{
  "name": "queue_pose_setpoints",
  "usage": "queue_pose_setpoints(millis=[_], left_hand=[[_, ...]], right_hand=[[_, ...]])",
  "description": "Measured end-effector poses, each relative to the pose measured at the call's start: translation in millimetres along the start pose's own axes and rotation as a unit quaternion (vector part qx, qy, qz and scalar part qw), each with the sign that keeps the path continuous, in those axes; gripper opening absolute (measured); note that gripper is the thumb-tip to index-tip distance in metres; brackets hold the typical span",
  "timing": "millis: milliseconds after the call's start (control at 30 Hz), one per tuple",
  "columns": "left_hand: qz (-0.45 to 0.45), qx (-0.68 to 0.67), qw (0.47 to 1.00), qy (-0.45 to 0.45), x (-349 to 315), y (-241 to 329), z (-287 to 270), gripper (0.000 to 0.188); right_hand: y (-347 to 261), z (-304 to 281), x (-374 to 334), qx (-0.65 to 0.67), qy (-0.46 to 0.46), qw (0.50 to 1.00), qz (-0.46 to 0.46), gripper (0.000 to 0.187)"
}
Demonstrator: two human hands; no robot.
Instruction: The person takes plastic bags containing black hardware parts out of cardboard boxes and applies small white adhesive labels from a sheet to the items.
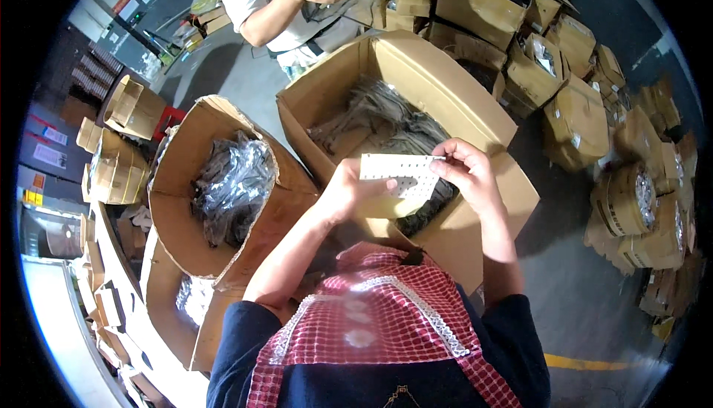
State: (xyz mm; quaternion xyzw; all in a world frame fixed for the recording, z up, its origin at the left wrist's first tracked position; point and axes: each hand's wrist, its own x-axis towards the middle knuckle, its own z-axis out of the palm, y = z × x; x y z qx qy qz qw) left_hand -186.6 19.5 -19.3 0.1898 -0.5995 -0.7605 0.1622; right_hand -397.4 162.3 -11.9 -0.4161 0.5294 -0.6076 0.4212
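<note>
My left hand (344, 192) grips a pale sticker sheet (396, 169) by its left side, the thumb lying across its face. Rows of small dark marks cover the sheet, and its lower part looks yellowish. At the sheet's upper right corner, my right hand (468, 173) is closed in a pinch; whether a loose sticker is between the fingertips is too small to tell. Beneath both hands stands a large open cardboard box (438, 85), with grey and black bundles in clear plastic (379, 111) inside.
Left of it, another open carton (174, 207) holds clear plastic bags (236, 177). Across the large box a person (275, 7) handles dark, thin items. Stacked cartons (575, 122) line the right side, beside grey floor with a yellow line (587, 363).
</note>
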Motion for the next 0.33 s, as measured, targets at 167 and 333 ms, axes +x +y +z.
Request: queue_pose_setpoints(millis=[167,333], left_hand=[[-0.025,-0.020,0.997,0.065,0,16,3,0.022],[0.013,0.206,0.973,0.105,-4,13,3,0.020]], right_hand=[[7,22,-6,-0.131,0.046,0.988,-0.073,0.012],[-6,25,0,-0.415,0.037,0.879,-0.232,0.017]])
